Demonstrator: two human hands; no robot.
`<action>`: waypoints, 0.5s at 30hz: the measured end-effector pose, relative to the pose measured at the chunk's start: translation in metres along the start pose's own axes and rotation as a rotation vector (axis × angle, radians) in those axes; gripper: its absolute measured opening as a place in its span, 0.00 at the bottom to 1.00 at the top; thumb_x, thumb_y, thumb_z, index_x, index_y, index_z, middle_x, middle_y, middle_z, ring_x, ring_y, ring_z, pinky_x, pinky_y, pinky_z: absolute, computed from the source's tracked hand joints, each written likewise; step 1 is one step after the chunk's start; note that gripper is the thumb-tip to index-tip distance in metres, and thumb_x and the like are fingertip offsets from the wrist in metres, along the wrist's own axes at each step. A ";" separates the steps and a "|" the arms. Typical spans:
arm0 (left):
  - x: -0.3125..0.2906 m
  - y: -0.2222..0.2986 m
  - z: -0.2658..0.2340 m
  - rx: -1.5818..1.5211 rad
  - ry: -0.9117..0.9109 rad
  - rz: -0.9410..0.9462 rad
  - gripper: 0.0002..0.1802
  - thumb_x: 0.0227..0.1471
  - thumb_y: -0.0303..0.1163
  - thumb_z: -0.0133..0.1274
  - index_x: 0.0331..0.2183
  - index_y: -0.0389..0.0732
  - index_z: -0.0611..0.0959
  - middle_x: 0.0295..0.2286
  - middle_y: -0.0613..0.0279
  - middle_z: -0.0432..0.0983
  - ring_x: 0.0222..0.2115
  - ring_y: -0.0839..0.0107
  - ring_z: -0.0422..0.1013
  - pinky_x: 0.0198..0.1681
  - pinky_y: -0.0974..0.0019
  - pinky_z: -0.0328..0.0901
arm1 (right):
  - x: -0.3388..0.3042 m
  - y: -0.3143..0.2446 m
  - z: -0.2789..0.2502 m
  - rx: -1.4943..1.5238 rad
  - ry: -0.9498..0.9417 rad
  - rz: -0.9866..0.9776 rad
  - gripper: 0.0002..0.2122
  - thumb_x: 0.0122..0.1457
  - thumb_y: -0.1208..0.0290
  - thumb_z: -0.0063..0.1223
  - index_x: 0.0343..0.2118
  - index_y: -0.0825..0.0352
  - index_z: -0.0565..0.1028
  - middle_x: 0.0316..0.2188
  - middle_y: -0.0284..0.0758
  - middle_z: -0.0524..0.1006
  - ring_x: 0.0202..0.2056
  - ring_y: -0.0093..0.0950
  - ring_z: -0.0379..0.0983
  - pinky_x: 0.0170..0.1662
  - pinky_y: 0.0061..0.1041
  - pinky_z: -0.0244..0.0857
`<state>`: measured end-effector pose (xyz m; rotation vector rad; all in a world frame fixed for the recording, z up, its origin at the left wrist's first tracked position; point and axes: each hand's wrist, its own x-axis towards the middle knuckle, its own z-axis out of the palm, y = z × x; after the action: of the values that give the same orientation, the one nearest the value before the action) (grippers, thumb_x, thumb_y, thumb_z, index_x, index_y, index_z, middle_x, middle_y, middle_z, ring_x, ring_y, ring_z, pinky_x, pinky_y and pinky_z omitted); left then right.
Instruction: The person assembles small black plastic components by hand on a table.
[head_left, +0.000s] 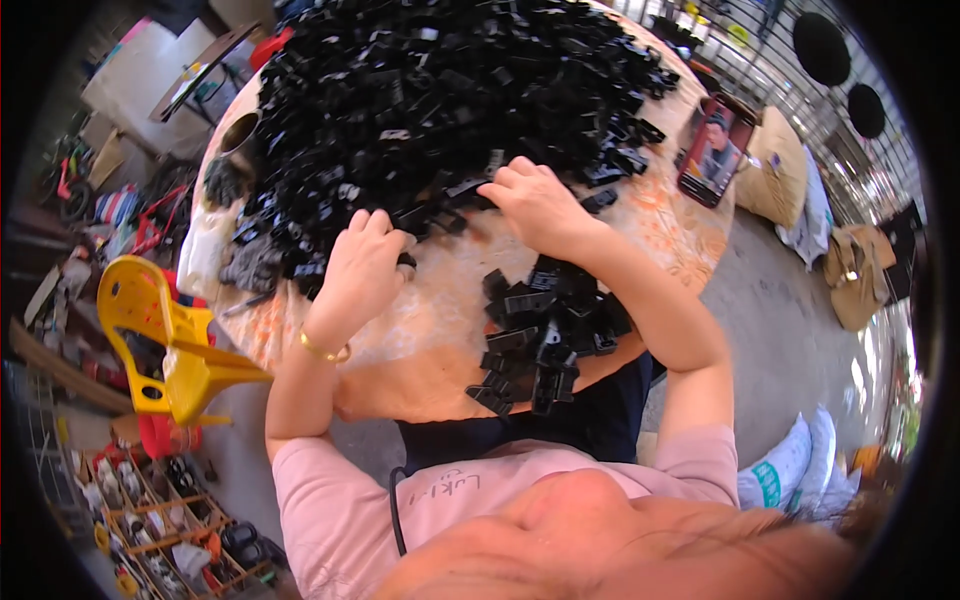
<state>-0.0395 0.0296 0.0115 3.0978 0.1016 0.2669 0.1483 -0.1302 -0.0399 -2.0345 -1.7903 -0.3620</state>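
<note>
The large pile of black parts (450,100) covers the far tabletop (400,375), presumably for shared reach. The right hand's (540,205) fingers appear to pinch a dark piece (463,189) at its near edge; the left hand's (362,262) fingers curl beside it (grasp cannot be determined). A smaller heap (545,335) lies closer, likely separated to prevent mixing.

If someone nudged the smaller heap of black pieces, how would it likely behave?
The smaller heap would probably spread apart, since its pieces look loose and separate. They seem stiff, judging by their crisp edges and glossy highlights. Some might fall, as the heap reaches the near edge of the table.
</note>
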 end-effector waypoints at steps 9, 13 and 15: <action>0.022 0.004 0.020 -1.865 -0.005 -0.422 0.11 0.55 0.28 0.46 0.41 0.35 0.72 0.35 0.55 0.74 0.34 0.66 0.73 0.40 0.69 0.69 | 0.001 0.000 -0.003 0.274 0.325 -0.015 0.13 0.40 0.83 0.47 0.33 0.70 0.73 0.26 0.36 0.70 0.27 0.33 0.69 0.31 0.28 0.64; 0.020 0.006 0.029 -1.962 0.032 -0.428 0.13 0.53 0.27 0.48 0.41 0.32 0.72 0.36 0.53 0.73 0.36 0.64 0.73 0.42 0.67 0.68 | 0.008 -0.019 -0.014 0.888 0.270 0.253 0.12 0.47 0.83 0.48 0.37 0.72 0.74 0.28 0.31 0.73 0.29 0.17 0.70 0.32 0.15 0.65; 0.021 0.014 0.028 -1.937 -0.029 -0.380 0.15 0.52 0.27 0.49 0.42 0.31 0.72 0.37 0.53 0.73 0.37 0.64 0.72 0.43 0.66 0.67 | 0.004 -0.022 -0.016 1.056 0.214 0.323 0.12 0.48 0.84 0.47 0.37 0.73 0.74 0.29 0.31 0.74 0.30 0.17 0.71 0.33 0.14 0.65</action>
<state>-0.0132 0.0163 -0.0118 1.1253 0.2272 0.1260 0.1288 -0.1319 -0.0206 -1.3794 -1.0925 0.3869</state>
